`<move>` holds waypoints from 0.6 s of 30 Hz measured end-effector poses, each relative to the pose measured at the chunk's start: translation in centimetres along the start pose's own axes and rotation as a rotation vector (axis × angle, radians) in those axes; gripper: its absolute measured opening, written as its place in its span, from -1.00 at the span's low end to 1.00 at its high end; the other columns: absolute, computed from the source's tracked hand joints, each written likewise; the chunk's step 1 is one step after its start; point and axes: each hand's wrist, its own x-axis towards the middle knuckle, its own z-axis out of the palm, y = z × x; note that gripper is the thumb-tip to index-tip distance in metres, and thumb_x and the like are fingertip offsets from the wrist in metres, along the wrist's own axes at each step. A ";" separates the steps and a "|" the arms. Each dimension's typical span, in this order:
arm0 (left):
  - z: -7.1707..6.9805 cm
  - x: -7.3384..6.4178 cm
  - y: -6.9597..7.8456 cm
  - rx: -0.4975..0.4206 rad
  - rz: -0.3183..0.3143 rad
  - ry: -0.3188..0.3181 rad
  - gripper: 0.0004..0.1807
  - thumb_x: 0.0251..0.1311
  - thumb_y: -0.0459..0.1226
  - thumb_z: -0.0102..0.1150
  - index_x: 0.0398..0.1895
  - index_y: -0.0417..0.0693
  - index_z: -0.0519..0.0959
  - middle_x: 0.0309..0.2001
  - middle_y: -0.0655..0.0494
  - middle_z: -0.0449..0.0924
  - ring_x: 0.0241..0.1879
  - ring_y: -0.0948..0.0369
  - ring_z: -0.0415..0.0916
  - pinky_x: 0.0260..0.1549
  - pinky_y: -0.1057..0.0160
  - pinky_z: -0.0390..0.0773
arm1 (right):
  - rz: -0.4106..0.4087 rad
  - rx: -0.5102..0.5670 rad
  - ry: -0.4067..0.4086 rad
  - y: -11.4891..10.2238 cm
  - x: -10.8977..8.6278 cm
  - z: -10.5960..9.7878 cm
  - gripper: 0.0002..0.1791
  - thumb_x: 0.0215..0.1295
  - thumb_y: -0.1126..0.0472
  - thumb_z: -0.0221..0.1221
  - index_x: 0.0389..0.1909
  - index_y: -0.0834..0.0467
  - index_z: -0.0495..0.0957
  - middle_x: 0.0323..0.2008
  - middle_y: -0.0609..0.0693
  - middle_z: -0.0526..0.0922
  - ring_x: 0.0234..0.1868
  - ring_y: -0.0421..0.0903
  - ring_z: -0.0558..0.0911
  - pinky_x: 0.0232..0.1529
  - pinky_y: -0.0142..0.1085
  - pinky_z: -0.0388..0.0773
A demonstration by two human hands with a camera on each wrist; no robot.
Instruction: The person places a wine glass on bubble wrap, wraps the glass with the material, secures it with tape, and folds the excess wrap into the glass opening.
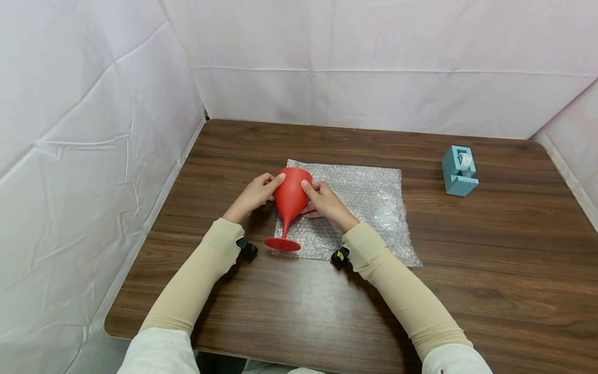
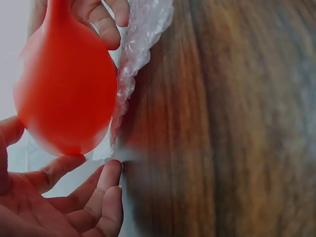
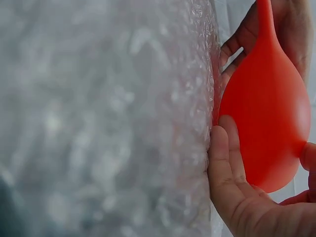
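Note:
A red goblet (image 1: 290, 196) is held between both hands over the left part of a bubble wrap sheet (image 1: 369, 200), its foot toward the person and its rim away. My left hand (image 1: 254, 195) pinches the bowl's left side near the rim, thumb on top; in the left wrist view the remaining fingers (image 2: 112, 190) curl loosely below the bowl. From the other side my right hand (image 1: 328, 204) grips the bowl, thumb on its upper face. The right wrist view shows fingers (image 3: 222, 153) of that hand between the bowl and the bubble wrap.
A light blue tape dispenser (image 1: 459, 171) with a roll of clear tape stands at the right of the brown wooden table (image 1: 504, 249). White cloth walls (image 1: 364, 98) close off the back and left sides. Small black cameras are strapped at both wrists.

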 end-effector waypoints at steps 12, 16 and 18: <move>0.2 0.0 0.2 -0.030 -0.033 -0.001 -0.40 0.37 0.11 -0.09 0.15 -0.22 0.38 0.05 -0.17 0.49 -0.05 0.00 0.51 -0.17 0.18 0.50 | -0.026 0.024 0.023 0.3 0.0 -0.3 -0.39 0.46 -0.09 -0.07 0.22 0.33 0.11 0.00 0.23 0.43 -0.47 -0.17 0.63 -0.34 -0.26 0.67; 0.3 0.0 0.2 -0.050 -0.047 -0.005 -0.37 0.36 0.11 -0.08 0.19 -0.24 0.36 0.10 -0.19 0.47 0.00 -0.03 0.51 -0.09 0.14 0.51 | -0.025 0.027 0.025 0.4 0.0 -0.3 -0.39 0.46 -0.08 -0.06 0.23 0.31 0.10 0.00 0.22 0.42 -0.47 -0.17 0.63 -0.32 -0.24 0.67; 0.3 -0.1 0.3 -0.061 -0.053 -0.006 -0.36 0.36 0.11 -0.07 0.20 -0.25 0.34 0.11 -0.20 0.47 0.02 -0.04 0.51 -0.06 0.13 0.51 | -0.025 0.031 0.027 0.4 0.0 -0.3 -0.39 0.46 -0.08 -0.06 0.24 0.31 0.10 -0.01 0.21 0.42 -0.47 -0.17 0.62 -0.32 -0.24 0.67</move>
